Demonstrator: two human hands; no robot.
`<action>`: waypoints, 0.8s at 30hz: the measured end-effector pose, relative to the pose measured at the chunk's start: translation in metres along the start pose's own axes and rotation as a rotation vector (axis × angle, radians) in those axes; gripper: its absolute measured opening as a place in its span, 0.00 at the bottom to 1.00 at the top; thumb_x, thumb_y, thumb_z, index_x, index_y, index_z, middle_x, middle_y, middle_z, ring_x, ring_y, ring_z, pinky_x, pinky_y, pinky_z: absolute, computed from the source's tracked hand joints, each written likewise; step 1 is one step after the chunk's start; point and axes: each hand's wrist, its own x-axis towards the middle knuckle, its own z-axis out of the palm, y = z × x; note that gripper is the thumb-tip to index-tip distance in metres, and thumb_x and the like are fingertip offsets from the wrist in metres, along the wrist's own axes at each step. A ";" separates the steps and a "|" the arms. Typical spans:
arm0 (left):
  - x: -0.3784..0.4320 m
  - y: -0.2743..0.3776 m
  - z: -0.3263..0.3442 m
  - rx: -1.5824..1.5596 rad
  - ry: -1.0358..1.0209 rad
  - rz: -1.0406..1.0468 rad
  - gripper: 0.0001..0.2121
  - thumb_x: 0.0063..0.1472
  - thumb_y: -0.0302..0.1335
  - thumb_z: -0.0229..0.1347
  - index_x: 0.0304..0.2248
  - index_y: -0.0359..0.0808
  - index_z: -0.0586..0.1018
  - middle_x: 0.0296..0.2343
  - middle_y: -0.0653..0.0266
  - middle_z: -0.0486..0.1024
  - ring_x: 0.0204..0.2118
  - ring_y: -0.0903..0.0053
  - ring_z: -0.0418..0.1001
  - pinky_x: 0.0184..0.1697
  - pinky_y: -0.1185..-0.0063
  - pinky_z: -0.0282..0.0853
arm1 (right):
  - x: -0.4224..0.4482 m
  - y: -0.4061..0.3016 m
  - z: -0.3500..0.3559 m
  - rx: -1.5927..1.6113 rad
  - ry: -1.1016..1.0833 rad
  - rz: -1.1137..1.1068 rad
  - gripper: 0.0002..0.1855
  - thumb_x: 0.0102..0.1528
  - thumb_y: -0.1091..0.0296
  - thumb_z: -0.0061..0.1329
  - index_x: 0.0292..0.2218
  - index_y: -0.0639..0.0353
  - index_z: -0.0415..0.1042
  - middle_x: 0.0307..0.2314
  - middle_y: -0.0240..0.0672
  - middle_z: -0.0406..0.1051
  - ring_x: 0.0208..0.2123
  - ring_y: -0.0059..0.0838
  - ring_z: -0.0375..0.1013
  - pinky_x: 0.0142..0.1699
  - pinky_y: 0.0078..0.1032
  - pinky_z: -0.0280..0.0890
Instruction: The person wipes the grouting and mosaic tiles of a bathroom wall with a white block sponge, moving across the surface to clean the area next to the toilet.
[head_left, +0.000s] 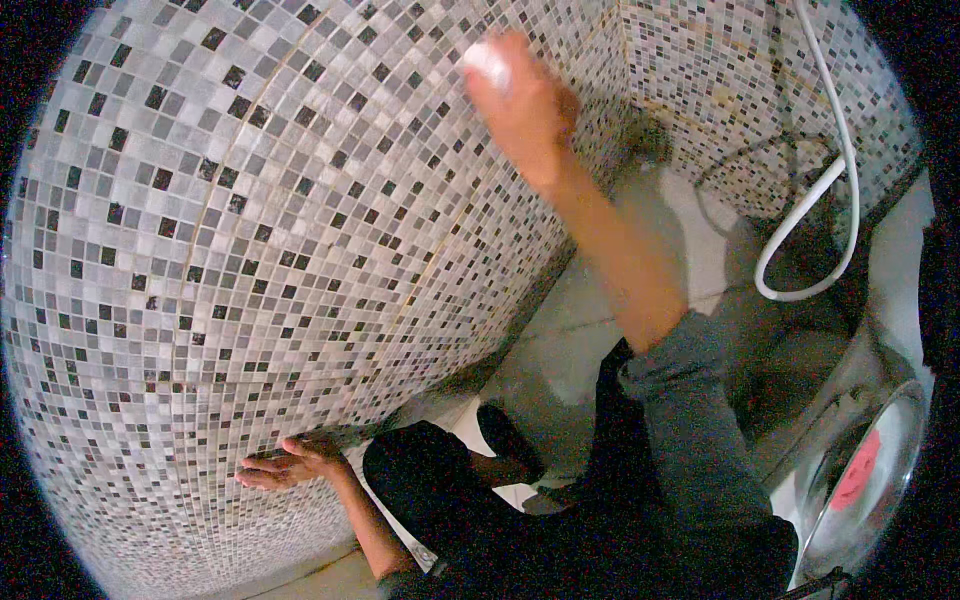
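A mosaic-tiled wall (300, 247) in white, grey and black fills the left and middle of the head view. My right hand (525, 105) is raised at the upper middle, blurred, its fingers closed around a small white object (489, 64) against or close to the tiles. What that object is, I cannot tell. Low on the wall, my left hand (289, 465) rests at the tiles with its fingers apart and holds nothing. My right forearm reaches up from a rolled grey sleeve.
A white hose (853, 217) hangs in a loop at the right. Below it stands a clear round basin (814, 525) with a pink item (856, 471) in it. The grey tiled floor (570, 352) runs along the wall's foot, beside my knee and shoe.
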 end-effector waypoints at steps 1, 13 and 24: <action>-0.001 -0.015 0.000 0.046 0.007 0.022 0.31 0.62 0.52 0.34 0.57 0.38 0.56 0.56 0.52 0.51 0.58 0.57 0.48 0.57 0.58 0.46 | -0.014 -0.026 0.003 0.032 0.001 -0.089 0.11 0.47 0.59 0.50 0.31 0.53 0.66 0.21 0.41 0.70 0.22 0.40 0.71 0.25 0.37 0.66; 0.001 -0.004 -0.002 0.032 0.006 0.040 0.31 0.62 0.51 0.34 0.57 0.38 0.55 0.56 0.51 0.48 0.59 0.56 0.46 0.56 0.58 0.47 | -0.001 -0.018 0.003 -0.049 -0.002 -0.022 0.10 0.47 0.60 0.49 0.32 0.51 0.68 0.25 0.36 0.72 0.22 0.36 0.71 0.26 0.29 0.67; 0.000 0.000 -0.002 0.042 -0.043 0.006 0.31 0.62 0.51 0.33 0.57 0.37 0.53 0.57 0.51 0.46 0.59 0.56 0.44 0.56 0.57 0.44 | 0.002 0.020 -0.009 -0.226 -0.127 0.179 0.15 0.49 0.56 0.49 0.38 0.50 0.70 0.27 0.35 0.72 0.22 0.38 0.71 0.28 0.30 0.67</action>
